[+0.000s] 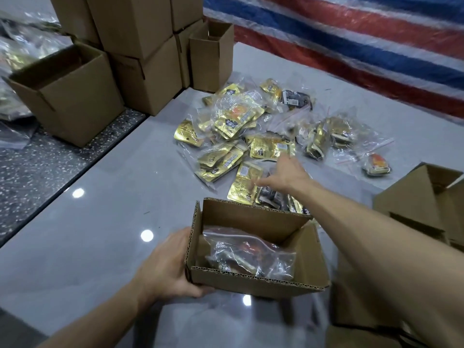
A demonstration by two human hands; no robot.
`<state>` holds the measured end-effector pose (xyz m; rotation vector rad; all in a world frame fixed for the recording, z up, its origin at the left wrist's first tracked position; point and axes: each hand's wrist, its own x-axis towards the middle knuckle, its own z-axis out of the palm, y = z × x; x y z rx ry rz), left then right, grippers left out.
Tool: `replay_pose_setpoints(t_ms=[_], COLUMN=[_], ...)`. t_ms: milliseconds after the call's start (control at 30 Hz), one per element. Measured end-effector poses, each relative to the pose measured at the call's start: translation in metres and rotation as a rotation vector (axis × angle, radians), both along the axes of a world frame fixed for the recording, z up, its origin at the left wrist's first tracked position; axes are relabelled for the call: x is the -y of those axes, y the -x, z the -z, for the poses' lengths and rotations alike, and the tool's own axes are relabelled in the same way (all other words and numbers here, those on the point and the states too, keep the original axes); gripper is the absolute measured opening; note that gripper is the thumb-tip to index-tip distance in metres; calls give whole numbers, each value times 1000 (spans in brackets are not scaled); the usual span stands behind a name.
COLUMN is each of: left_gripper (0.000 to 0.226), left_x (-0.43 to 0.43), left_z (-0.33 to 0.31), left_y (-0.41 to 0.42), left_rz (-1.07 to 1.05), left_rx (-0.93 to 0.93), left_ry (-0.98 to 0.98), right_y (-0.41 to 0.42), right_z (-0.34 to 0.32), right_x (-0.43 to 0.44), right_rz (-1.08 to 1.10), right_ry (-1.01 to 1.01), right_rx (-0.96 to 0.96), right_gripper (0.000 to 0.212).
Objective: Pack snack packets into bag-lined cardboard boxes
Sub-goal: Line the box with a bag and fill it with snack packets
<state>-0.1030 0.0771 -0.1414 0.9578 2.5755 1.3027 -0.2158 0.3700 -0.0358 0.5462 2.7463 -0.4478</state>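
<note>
Cardboard first: the small open box (251, 282) sits low in the middle of my view, flaps up, with one clear zip bag of packets (251, 254) lying inside it, so I judge the fill has only begun. My left hand (165, 267) grips the box at its left wall and near corner, thumb curled under the front edge, steadying it on the grey glossy surface (100, 222). My right hand (283, 174) reaches out past the far wall of the box, fingers spread and relaxed, blurred at the tips; it holds nothing that I can see and hovers just over a gold packet (244, 182). Beyond the box lies the loose pile of bagged snack packets (251, 136), mostly gold, a few black. I read the step as fetching the next bag. The next move calls for closing the fingers on one whole zip bag rather than a slippery corner, then carrying it back over the far wall and dropping it beside the first. Far beyond the box to its left stands a stack of cartons (140, 59); more cartons (421, 197) sit to its right, and a striped tarp (351, 46) hangs behind
</note>
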Motion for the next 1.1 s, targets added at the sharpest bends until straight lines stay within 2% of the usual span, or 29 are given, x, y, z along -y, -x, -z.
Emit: replay_pose_setpoints(t_ms=[67,100,167,233,400,500,567,633,700,800,867,1000,1100], left_gripper=[75,76,74,67,57,59,59,60,63,59,53,52,55], left_x=[0,-1,-3,-3,-4,-3,-2,-2,-2,-2,-2,0,-1], left_z=[-1,-2,-4,-6,-3,-1,-1,-1,-1,1,2,4,3], left_y=[-2,-2,-1,0,1,2,2,2,1,0,0,-1,-3], left_rz=[-11,-13,-14,3,30,26,22,17,-1,-4,8,-3,-19], left_rx=[-4,-5,3,10,15,20,8,9,9,13,29,21,30], left_ry=[12,13,18,20,3,-3,-3,2,9,31,60,56,42], right_y=[-7,-10,-19,-29,-48,-50,-47,-42,-37,-26,-19,-13,-14], right_z=[5,8,11,10,9,6,8,10,13,14,15,10,1], right_x=[-8,-14,-28,-43,-70,-74,-68,-54,-36,-8,1,-4,-9], right_rz=[55,54,18,-23,7,56,18,-70,-91,-30,-12,147,212], right_ry=[6,-16,-43,0,294,512,425,163,-13,-64,-29,196,288], right_rx=[-40,-67,-95,-137,-203,-90,34,77,70,150,204,182,241], right_gripper=[23,10,22,24,28,20,33,52,68,85,80,38,17])
